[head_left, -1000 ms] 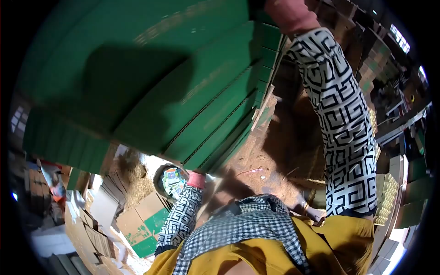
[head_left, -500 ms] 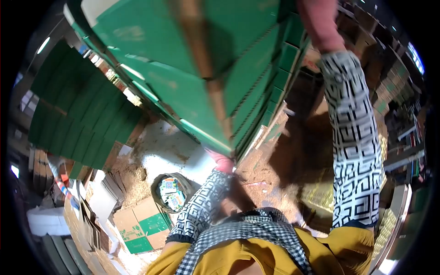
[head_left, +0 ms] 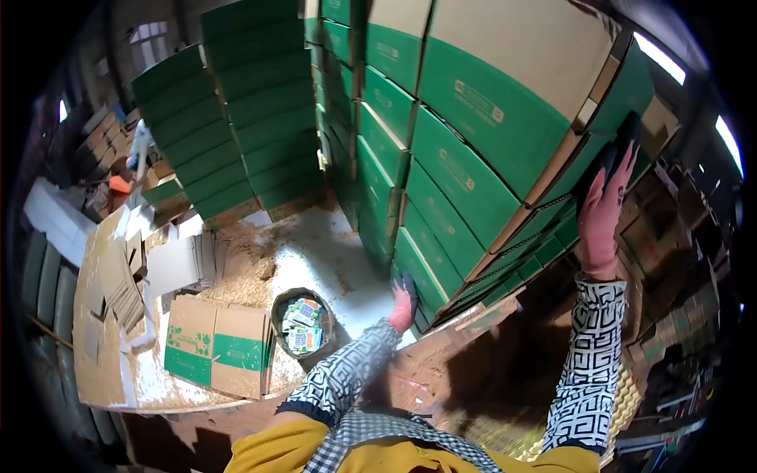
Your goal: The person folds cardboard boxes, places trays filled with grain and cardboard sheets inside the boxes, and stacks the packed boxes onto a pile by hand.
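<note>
the person holds a bundle of flat green-and-brown cartons (head_left: 465, 150) between both gloved hands. the bundle fills the frame from about twelve o'clock to three o'clock, and its long axis runs on a slant from the upper right, near one o'clock, down to the lower left, close to the frame's centre. the flattened cartons lie edge-on like pages, green printed faces turned to the left, brown flaps pointing up and to the right.

the left hand (head_left: 404, 303), in a pink glove with dark fingertips, presses flat against the low end of the bundle, just below centre, fingers spread and pointing up. the right hand (head_left: 603, 213), gloved the same, lies open and flat against the bundle's right-hand edge at about three o'clock, fingers stretched upward; neither hand curls around anything. both forearms wear black-and-white patterned sleeves (head_left: 587, 363).

behind the bundle, at eleven o'clock, stands a tall stack of green cartons (head_left: 236, 102). on the sawdust-strewn floor (head_left: 260, 260), just left of the left hand at seven o'clock, sits a round basket (head_left: 302, 322) of small printed packets. beside it at eight o'clock lies a folded brown-and-green box (head_left: 213, 347), with loose cardboard sheets (head_left: 118, 276) at nine o'clock.
</note>
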A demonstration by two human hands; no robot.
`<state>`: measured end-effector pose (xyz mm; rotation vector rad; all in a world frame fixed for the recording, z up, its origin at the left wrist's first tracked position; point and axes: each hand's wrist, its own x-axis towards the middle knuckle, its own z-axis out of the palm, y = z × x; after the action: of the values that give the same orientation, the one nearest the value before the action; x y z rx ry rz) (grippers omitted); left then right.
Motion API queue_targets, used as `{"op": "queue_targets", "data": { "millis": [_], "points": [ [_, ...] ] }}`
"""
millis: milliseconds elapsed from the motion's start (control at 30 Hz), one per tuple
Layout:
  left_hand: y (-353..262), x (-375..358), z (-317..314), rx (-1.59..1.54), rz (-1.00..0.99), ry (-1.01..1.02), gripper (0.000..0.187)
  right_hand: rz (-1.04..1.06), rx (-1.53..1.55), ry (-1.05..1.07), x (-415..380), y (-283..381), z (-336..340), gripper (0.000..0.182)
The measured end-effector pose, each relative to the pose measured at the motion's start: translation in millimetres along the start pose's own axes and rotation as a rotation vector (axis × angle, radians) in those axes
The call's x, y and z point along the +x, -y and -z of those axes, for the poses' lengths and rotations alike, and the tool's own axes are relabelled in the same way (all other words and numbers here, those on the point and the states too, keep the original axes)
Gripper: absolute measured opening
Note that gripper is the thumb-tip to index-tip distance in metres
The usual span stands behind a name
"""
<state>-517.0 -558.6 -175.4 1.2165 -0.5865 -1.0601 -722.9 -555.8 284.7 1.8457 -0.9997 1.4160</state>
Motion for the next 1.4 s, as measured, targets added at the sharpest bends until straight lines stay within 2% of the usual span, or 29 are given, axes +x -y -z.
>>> {"op": "queue_targets", "data": {
  "millis": [67, 167, 200, 233, 300, 367, 400, 433, 467, 500, 533, 600, 633, 667, 700, 733, 767, 833, 900, 967, 1033, 1100, 1167, 1200, 1233, 1267, 1300, 1367, 1400],
  "points": [
    [65, 40, 9, 0.425, -0.269, 0.086, 0.064, -0.05, 0.031, -0.015, -2, -2, -3, 0.054],
    [-119, -42, 25, 0.143, -0.037, 0.42, 0.063, -0.183, 0.129, 0.02, -4, -6, 0, 0.057],
    [-129, -50, 31, 0.072, 0.049, 0.399, 0.06, -0.166, 0.116, 0.004, -4, -11, 0, 0.056],
    [-146, -64, 44, 0.125, -0.005, 0.405, 0.055, -0.15, 0.107, -0.003, -6, -17, -1, 0.055],
    [-158, -89, 98, 0.023, 0.059, 0.547, 0.048, -0.211, 0.174, 0.052, -9, -42, 4, 0.051],
    [-198, -132, 174, 0.081, -0.004, 0.696, 0.039, -0.666, 0.492, 0.044, 5, 28, 26, 0.046],
    [-211, -142, 219, 0.197, -0.083, 0.689, 0.036, -0.159, 0.004, 0.243, -28, -39, 37, 0.047],
    [-219, -151, 266, 0.317, -0.156, 0.687, 0.034, -0.257, 0.126, 0.122, -37, 8, 40, 0.043],
    [-210, -157, 318, 0.332, -0.148, 0.471, 0.032, -0.341, 0.262, -0.017, -46, 60, 42, 0.04],
    [-231, -161, 367, 0.544, -0.309, 0.299, 0.036, -0.402, 0.396, -0.167, -54, 111, 44, 0.038],
    [-247, -159, 419, 0.657, -0.288, 0.147, 0.04, -0.353, 0.36, -0.194, -85, 148, 45, 0.037],
    [-245, -137, 533, 0.953, -0.431, -0.258, 0.044, -0.33, 0.281, 0.201, -146, 244, 7, 0.044],
    [-243, -126, 591, 1.179, -0.303, -0.359, 0.065, -0.295, 0.238, 0.393, -177, 292, -13, 0.048],
    [-246, -119, 634, 1.702, -0.154, -0.547, 0.086, -0.389, 0.307, 0.62, -198, 340, -41, 0.064],
    [-250, -114, 669, 1.658, 0.08, -0.61, 0.102, -0.66, 0.212, 0.835, -236, 358, -80, 0.077],
    [-235, -113, 713, 1.683, 0.169, -0.6, 0.109, -0.774, 0.254, 0.912, -274, 359, -125, 0.086],
    [-227, -122, 742, 1.571, 0.209, -0.549, 0.113, -1.024, 0.407, 0.897, -312, 364, -160, 0.081],
    [-237, -140, 760, 1.295, 0.323, -0.398, 0.116, -1.104, 0.759, 1.345, -424, 335, -207, 0.066],
    [-229, -160, 776, 1.096, 0.3, -0.34, 0.114, -0.735, 0.328, 1.217, -389, 390, -187, 0.055],
    [-215, -198, 784, 0.807, 0.246, -0.322, 0.111, -0.752, 0.532, 1.297, -395, 411, -176, 0.061],
    [-170, -245, 830, 1.194, 0.214, -0.495, 0.104, -0.858, 0.346, 1.444, -377, 464, -148, 0.068],
    [-172, -283, 868, 0.891, 0.199, -0.478, 0.097, -0.827, 0.527, 1.508, -358, 489, -133, 0.073],
    [-192, -303, 877, 0.555, 0.255, -0.51, 0.081, -0.899, 0.932, 1.722, -368, 451, -156, 0.064],
    [-206, -300, 884, 0.44, 0.436, -0.533, 0.071, -1.072, 0.884, 1.659, -377, 421, -172, 0.062],
    [-217, -292, 888, 0.322, 0.607, -0.557, 0.061, -1.098, 0.779, 1.45, -409, 385, -201, 0.062],
    [-216, -282, 889, 0.424, 0.476, -0.66, 0.046, -1.104, 0.666, 1.246, -441, 348, -228, 0.062],
    [-207, -268, 887, 0.394, 0.39, -0.782, 0.047, -0.967, 0.501, 0.906, -475, 321, -266, 0.063],
    [-193, -237, 879, 0.353, 0.221, -1.016, 0.048, -1.038, -0.134, 0.87, -469, 315, -317, 0.067],
    [-206, -218, 854, 0.611, 0.239, -0.971, 0.057, -1.039, -0.422, 0.874, -460, 326, -341, 0.069]
  ]
}}
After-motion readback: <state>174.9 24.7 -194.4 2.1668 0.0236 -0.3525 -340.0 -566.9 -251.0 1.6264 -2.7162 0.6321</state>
